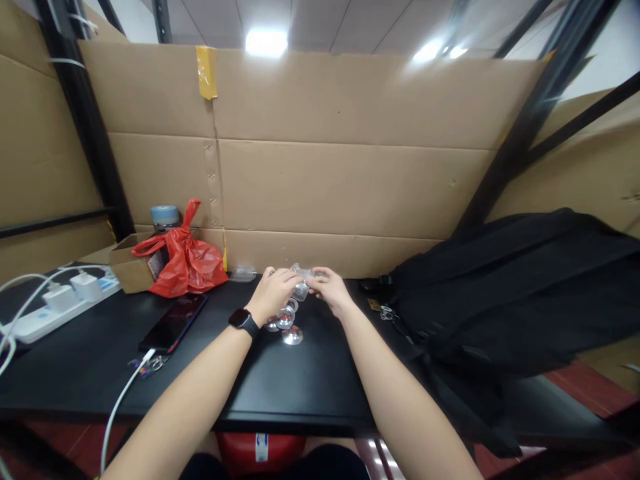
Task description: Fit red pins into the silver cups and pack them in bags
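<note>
Between my two hands is a small clear plastic package (301, 291), crinkled and shiny. My left hand (274, 291), with a dark watch on its wrist, has its fingers curled onto the package from the left. From the right, my right hand (329, 288) pinches the package's edge between thumb and fingers. Several shiny round silver discs with small red marks lie on the black table just below the hands, some overlapping and partly hidden by my left hand. One silver disc (293, 335) rests nearest to me, apart from the package.
On the left are a white power strip (65, 307), a charging phone (175, 323), a red plastic bag (187, 260) and a small cardboard box (131, 263). A black backpack (520, 287) covers the right side. Behind the black table (300, 387) stands a cardboard wall (340, 187).
</note>
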`<state>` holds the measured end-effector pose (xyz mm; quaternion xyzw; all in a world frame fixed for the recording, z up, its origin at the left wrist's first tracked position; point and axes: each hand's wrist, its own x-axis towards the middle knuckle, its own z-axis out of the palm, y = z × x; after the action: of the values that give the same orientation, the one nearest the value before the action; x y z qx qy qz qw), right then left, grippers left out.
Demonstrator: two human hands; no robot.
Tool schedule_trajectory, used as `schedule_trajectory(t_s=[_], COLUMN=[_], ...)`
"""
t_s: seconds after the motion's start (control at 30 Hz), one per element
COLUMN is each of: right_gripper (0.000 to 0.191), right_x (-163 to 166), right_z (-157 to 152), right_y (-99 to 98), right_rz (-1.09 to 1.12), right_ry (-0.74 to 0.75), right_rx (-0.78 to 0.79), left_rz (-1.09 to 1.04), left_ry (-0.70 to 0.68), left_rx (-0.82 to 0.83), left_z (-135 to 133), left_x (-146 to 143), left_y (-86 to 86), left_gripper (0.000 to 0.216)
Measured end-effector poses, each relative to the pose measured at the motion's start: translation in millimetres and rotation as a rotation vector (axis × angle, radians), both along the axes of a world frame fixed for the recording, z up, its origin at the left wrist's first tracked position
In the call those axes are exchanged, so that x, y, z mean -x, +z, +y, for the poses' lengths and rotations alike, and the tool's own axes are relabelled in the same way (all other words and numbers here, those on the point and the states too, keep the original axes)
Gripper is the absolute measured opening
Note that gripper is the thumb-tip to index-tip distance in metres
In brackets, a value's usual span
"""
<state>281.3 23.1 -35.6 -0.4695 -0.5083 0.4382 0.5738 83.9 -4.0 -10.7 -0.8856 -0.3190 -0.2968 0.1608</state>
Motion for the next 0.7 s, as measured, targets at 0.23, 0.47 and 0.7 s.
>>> schedule_trajectory(t_s=[0.23, 0.47, 0.7], right_gripper=[0.04, 0.035, 0.055], right_x=[-1, -5, 19], right_z=[5, 11, 11], right_y=[-5.2, -17.4, -21.2], right_rz=[-0.307, -1.094, -1.269], right_ry=[-0.057, -0.024, 0.047], right_rx=[-0.117, -0.282, -0.14], left_rz=[0.056, 0.007, 0.086], left_ry=[0.17, 0.598, 0.669], left_rx=[-0.052, 0.117, 0.215], left_z=[26, 54, 59], left_x=[28, 81, 71], left_y=[3.7, -8.2, -21.8], left_gripper=[0.019, 0.026, 0.028])
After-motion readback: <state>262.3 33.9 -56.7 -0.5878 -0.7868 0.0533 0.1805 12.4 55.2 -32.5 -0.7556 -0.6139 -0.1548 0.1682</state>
